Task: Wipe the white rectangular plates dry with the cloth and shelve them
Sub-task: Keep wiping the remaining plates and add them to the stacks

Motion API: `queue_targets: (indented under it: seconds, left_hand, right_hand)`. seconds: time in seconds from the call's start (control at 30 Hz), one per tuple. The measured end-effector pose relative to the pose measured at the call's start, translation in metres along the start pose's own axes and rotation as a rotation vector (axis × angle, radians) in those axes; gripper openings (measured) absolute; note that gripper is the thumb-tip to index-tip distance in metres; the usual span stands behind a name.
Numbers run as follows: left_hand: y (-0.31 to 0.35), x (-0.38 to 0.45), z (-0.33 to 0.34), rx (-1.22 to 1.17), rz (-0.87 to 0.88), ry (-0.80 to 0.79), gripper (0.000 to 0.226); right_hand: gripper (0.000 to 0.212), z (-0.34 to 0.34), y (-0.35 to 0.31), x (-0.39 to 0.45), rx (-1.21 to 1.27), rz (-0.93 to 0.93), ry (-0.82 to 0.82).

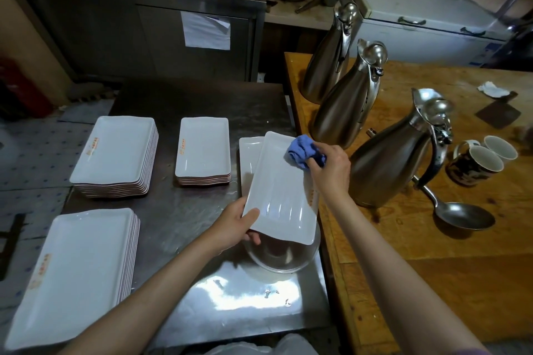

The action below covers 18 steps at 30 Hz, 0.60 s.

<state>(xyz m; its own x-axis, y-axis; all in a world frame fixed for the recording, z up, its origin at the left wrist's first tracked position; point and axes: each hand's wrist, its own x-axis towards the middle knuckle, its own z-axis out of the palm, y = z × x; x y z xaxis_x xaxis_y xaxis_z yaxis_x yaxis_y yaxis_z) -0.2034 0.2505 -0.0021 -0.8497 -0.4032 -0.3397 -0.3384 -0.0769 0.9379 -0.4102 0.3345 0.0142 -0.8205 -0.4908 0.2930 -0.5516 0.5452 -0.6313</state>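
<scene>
Stainless steel forms the worktop (184, 210) seen from the head camera, with a wooden table (432, 239) butted against its right edge. A white rectangular plate (282, 190) is held tilted above the right part of the worktop, over a clear bowl (282, 256). Its near left corner is gripped by the left hand (239, 225), thumb on top and fingers curled beneath. A bunched blue cloth (302, 153) is clutched in the right hand (331, 167) and pressed on the plate's far right corner. Another plate (248, 158) lies flat beneath, at the far side. Three stacks of plates are set out to the left: one near left (78, 274), one far left (115, 150), one smaller in the middle (203, 147). Three steel jugs (392, 164), two mugs (478, 161) and a ladle (458, 213) are placed on the wooden table.
</scene>
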Motion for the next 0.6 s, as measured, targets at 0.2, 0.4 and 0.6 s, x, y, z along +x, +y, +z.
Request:
queue_targets:
  seconds: [0.2,0.4,0.6]
  left_hand:
    - [0.002,-0.004,-0.006,0.051,0.026,-0.074,0.018]
    - [-0.001,-0.003,-0.009,0.103,0.004,-0.124,0.021]
    - [-0.001,-0.002,-0.009,0.107,-0.018,-0.159,0.03]
  right_hand:
    - [0.03,0.008,-0.01,-0.002,0.008,0.007,0.001]
    - [0.027,0.009,-0.019,-0.007,0.073,-0.011,-0.034]
    - [0.026,0.01,-0.027,-0.009,0.137,0.044,-0.056]
